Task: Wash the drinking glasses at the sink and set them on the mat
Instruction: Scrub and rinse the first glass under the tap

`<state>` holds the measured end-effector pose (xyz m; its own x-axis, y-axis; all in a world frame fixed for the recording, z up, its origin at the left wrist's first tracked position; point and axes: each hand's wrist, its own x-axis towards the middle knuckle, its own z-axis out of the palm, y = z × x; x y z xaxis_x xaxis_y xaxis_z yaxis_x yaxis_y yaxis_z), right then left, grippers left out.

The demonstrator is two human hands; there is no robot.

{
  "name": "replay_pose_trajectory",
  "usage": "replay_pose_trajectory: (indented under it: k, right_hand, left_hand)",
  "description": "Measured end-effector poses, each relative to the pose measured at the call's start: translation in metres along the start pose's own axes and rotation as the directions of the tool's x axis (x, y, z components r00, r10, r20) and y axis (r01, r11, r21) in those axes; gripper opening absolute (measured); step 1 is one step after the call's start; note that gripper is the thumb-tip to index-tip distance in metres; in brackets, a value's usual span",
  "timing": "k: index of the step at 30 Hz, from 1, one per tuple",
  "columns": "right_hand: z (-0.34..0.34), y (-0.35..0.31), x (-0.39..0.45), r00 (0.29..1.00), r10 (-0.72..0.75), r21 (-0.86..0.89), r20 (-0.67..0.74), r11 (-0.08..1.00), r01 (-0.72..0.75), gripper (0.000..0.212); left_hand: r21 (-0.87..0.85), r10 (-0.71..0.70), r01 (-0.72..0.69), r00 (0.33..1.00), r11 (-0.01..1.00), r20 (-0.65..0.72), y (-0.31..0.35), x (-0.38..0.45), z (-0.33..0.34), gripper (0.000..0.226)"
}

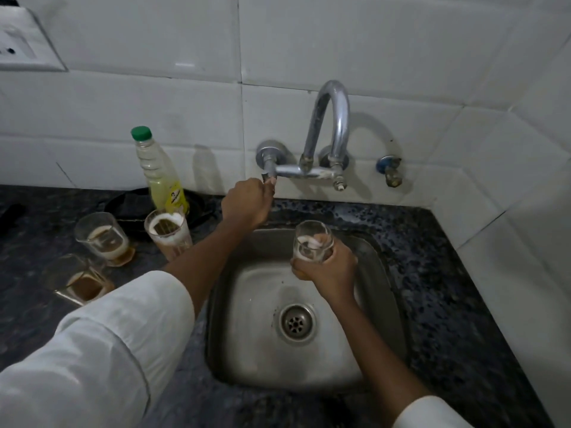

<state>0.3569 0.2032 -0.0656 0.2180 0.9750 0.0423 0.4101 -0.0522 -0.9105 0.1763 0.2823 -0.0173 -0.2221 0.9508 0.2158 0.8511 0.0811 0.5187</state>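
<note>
My right hand (327, 270) grips a clear drinking glass (312, 240) with white residue inside, held upright over the steel sink (380, 304). My left hand (247, 202) reaches up and holds the left tap handle (268, 176) of the wall-mounted chrome faucet (333, 118). No water shows under the spout. On the dark counter to the left stand three dirty glasses: a frothy one (168, 234), one with brown liquid (102, 239), and a squarer one (82, 282) near the front.
A plastic bottle (157, 174) with a green cap and yellow liquid stands behind the glasses, in front of a black pan (129, 205). A small valve (389, 173) juts from the tiled wall at right. The sink drain (296, 322) is uncovered. A wall socket (18, 44) sits upper left.
</note>
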Motion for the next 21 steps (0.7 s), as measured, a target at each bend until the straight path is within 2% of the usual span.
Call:
replay_pose_trajectory:
  k: [4, 13, 18, 21]
  right_hand:
    - [-0.003, -0.009, 0.004, 0.999, -0.039, -0.008, 0.022, 0.999, 0.039, 0.047]
    - [-0.008, -0.016, 0.005, 0.999, -0.035, 0.004, 0.024, 0.999, 0.035, 0.045]
    - [-0.012, -0.015, 0.000, 1.000, -0.017, -0.022, 0.025, 1.000, 0.017, 0.044]
    - [-0.015, -0.012, -0.004, 1.000, -0.016, -0.036, 0.014, 0.999, 0.016, 0.045]
  left_hand:
    - [-0.041, -0.048, 0.048, 0.999, 0.998, -0.003, 0.003, -0.001, 0.000, 0.048]
    - [-0.189, -0.120, 0.125, 0.992, 0.974, 0.037, -0.006, 0.009, 0.008, 0.062]
    - [-0.204, -0.138, 0.149, 0.988, 0.968, 0.063, -0.007, 0.009, 0.007, 0.056]
    - [-0.321, -0.167, 0.195, 0.980, 0.927, 0.113, -0.004, 0.000, 0.006, 0.060]
